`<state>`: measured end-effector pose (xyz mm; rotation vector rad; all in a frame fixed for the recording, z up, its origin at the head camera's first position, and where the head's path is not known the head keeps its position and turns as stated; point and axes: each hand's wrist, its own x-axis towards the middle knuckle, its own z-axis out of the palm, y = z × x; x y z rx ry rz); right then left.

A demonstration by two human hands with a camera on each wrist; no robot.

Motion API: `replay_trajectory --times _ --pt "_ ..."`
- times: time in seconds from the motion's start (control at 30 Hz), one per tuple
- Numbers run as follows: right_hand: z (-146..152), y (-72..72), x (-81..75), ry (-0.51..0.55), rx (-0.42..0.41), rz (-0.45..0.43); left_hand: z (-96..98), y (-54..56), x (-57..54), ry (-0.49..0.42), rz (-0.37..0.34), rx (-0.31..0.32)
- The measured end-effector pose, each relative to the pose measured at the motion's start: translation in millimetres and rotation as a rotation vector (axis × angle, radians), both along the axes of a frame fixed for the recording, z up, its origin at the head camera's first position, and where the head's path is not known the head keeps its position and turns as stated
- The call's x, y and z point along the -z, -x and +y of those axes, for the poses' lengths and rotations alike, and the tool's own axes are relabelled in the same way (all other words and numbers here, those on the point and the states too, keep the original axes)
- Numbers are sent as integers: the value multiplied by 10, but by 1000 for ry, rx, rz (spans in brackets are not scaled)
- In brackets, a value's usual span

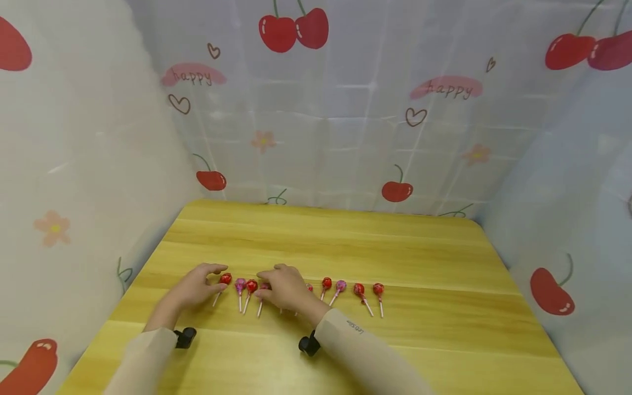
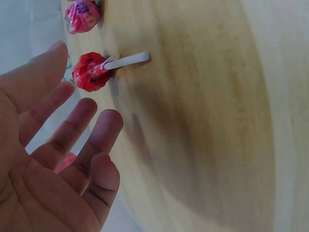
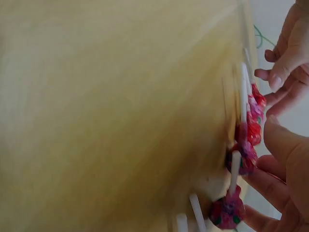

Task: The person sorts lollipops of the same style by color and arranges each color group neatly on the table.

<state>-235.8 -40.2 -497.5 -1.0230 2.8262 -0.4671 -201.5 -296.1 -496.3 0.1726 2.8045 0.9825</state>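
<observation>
Several wrapped lollipops lie in a row on the wooden table (image 1: 434, 340). My left hand (image 1: 197, 285) is at the row's left end, fingers spread loosely beside a red lollipop (image 1: 225, 278). In the left wrist view a gap shows between its fingertips and that lollipop's red head (image 2: 91, 72). Over the middle of the row is my right hand (image 1: 286, 288), thumb and fingers apart around a pink lollipop (image 3: 247, 159). A purple lollipop (image 1: 240, 283) and another red lollipop (image 1: 252, 286) lie between the hands. My right hand partly hides some lollipops beneath it.
Right of my right hand, the row goes on with a red lollipop (image 1: 327, 283), a purple one (image 1: 341, 286) and two more red ones. A white curtain (image 1: 336, 148) with cherry prints surrounds the table's back and sides. Each wrist carries a small black camera (image 1: 309, 344).
</observation>
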Motion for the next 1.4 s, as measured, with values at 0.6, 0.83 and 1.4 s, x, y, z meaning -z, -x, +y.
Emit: replay_trajectory --times 0.6,0.83,1.4 --pt "-56 88 82 62 89 125 179 177 82 39 69 -97" --pt "-85 92 104 72 94 113 182 175 107 47 69 -112" --pt "-332 94 68 -33 34 92 133 115 180 22 42 -146"
